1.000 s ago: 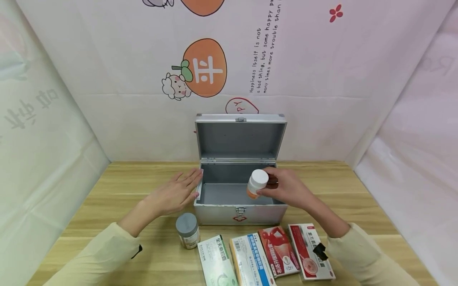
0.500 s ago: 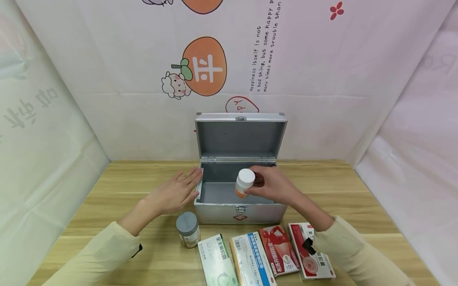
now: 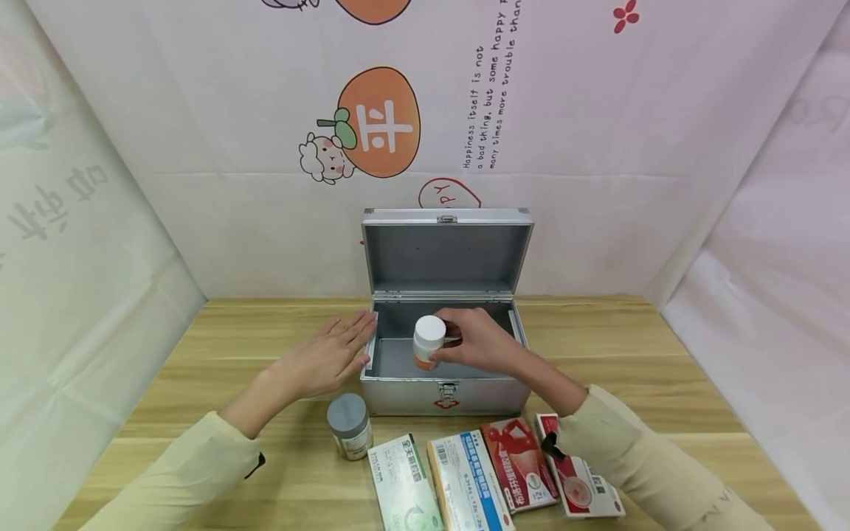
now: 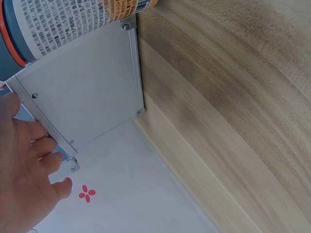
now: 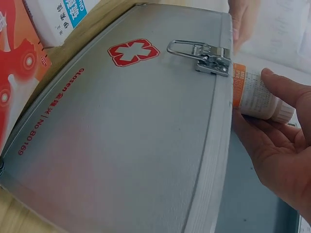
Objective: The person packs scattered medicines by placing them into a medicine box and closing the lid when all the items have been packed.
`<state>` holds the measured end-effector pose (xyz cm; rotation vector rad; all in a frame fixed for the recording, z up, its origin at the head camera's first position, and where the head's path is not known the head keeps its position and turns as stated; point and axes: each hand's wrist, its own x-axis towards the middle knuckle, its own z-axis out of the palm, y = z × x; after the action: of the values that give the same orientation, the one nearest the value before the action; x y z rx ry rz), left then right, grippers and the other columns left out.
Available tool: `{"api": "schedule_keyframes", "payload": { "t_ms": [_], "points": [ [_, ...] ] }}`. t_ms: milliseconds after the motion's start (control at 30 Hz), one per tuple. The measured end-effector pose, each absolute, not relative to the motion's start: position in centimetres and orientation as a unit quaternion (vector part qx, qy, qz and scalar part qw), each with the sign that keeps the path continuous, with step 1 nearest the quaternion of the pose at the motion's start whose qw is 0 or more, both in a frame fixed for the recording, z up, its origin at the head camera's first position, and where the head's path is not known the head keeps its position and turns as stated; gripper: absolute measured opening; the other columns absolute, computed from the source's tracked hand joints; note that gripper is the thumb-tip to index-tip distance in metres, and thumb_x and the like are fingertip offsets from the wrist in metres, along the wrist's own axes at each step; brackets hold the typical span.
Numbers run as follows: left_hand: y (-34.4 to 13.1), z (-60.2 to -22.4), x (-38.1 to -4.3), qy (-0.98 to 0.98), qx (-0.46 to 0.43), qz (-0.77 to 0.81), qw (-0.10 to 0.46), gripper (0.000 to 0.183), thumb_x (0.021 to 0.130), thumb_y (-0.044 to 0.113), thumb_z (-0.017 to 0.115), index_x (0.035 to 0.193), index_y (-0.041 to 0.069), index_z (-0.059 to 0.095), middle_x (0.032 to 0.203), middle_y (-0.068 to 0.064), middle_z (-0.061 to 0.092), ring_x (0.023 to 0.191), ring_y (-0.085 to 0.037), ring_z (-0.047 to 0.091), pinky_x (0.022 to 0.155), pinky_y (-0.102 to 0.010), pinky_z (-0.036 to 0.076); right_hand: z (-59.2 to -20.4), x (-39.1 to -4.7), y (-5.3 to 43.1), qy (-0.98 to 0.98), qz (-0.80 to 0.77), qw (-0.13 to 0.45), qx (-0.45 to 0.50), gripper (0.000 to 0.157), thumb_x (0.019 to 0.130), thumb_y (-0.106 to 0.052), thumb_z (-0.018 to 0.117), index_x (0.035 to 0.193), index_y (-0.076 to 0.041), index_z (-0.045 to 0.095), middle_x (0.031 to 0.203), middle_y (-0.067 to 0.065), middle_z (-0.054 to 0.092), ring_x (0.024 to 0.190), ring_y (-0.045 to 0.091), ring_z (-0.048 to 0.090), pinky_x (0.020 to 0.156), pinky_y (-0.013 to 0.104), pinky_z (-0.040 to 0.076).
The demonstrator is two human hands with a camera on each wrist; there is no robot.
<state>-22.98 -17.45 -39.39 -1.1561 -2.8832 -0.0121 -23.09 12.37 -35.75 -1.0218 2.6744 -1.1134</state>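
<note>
Between thumb and fingers, my right hand grips a white-capped pill bottle with an orange band, upright over the opening of a silver metal medicine case. In the right wrist view the bottle is partly behind the case's front rim, beside the latch. The lid stands raised at the back. My left hand rests with straight fingers on the case's left rim; in the left wrist view its fingers lie along that edge.
A grey-lidded jar stands in front of the case's left corner. Several medicine boxes lie in a row before the case: green-white, blue-white, red and red-white. A printed cloth hangs behind.
My right hand has carried the pill bottle leftward over the case, from its right part to near the middle. The left hand has stayed on the left rim.
</note>
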Motion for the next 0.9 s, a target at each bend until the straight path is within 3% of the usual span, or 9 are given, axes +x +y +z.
{"api": "schedule_keyframes", "payload": {
  "t_ms": [567,900],
  "points": [
    [-17.5,-39.3,-23.0,-0.929,-0.370,0.000,0.013,0.063,0.108,0.040,0.035,0.157,0.001,0.025,0.166,-0.015,0.021,0.154,-0.033,0.020,0.122,-0.057,0.024,-35.7,-24.8,9.2,0.869,-0.322,0.065,-0.371,0.040,0.082,-0.012,0.082,0.118,-0.004,0.065,0.111,0.007,0.072,0.099,0.016,0.070,0.083,0.025,0.059],
    [-17.5,-39.2,-22.9,-0.930,-0.368,0.004,0.010,0.063,0.108,0.040,0.034,0.157,0.001,0.025,0.166,-0.015,0.020,0.154,-0.032,0.020,0.122,-0.056,0.023,-36.3,-25.7,8.0,0.853,-0.325,0.118,-0.390,0.039,0.083,-0.009,0.080,0.119,-0.003,0.065,0.114,0.009,0.071,0.106,0.021,0.070,0.091,0.036,0.059]
  ]
}}
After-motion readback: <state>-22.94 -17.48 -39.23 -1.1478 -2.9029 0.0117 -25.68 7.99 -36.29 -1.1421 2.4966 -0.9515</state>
